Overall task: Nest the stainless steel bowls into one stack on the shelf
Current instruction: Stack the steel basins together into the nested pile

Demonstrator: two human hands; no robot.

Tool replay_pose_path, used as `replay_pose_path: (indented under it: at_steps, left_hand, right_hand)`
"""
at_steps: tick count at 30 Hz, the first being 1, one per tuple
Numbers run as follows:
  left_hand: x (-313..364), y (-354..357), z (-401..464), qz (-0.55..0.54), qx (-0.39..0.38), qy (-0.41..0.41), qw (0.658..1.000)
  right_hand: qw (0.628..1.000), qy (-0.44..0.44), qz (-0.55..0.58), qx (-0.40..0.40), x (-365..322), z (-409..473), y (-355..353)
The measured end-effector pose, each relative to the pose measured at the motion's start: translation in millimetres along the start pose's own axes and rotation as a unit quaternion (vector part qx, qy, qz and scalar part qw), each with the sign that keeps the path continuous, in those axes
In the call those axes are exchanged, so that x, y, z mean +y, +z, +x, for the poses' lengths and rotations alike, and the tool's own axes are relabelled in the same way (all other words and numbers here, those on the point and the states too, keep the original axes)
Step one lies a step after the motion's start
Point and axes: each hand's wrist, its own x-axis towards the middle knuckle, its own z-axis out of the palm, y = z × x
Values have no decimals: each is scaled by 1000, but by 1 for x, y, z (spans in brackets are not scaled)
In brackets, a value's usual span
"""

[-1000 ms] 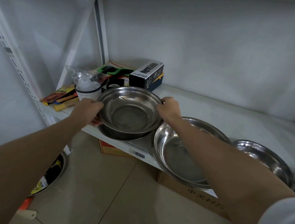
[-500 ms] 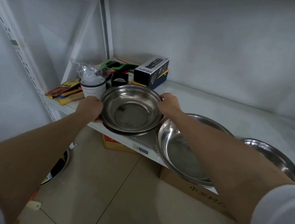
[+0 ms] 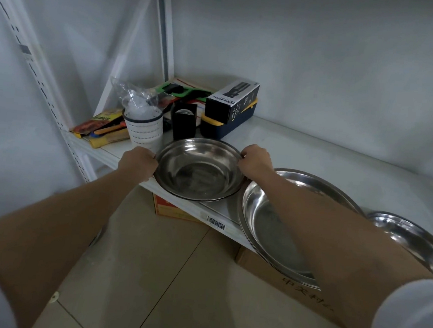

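Note:
A steel bowl (image 3: 199, 170) sits nested in another bowl at the front edge of the white shelf (image 3: 314, 161); only a thin rim of the lower one shows. My left hand (image 3: 139, 161) grips its left rim and my right hand (image 3: 256, 160) grips its right rim. To the right lies a larger steel bowl (image 3: 265, 227), overhanging the shelf's front edge, partly hidden by my right forearm. A third bowl (image 3: 409, 236) lies further right, cut off by the frame.
Behind the held bowl stand a white cup in a plastic bag (image 3: 143, 127), a black holder (image 3: 183, 121) and a spray bottle box (image 3: 232, 103) on a blue case. Flat packets (image 3: 101, 126) lie at the shelf's left end. Cardboard boxes (image 3: 299, 284) sit on the floor below.
The bowl held in both hands has come down from a tilted, raised position into the bowl beneath it. The view has shifted slightly to the left.

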Motion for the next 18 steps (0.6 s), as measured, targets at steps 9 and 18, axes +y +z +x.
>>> replay_pose_path:
  at_steps: [9, 18]
  left_hand:
    - [6, 7, -7, -49, -30, -79, 995]
    - [6, 19, -8, -45, -4, -23, 999]
  right_hand:
    - [998, 10, -60, 27, -2, -10, -6]
    - [1000, 9, 0, 11, -9, -16, -5]
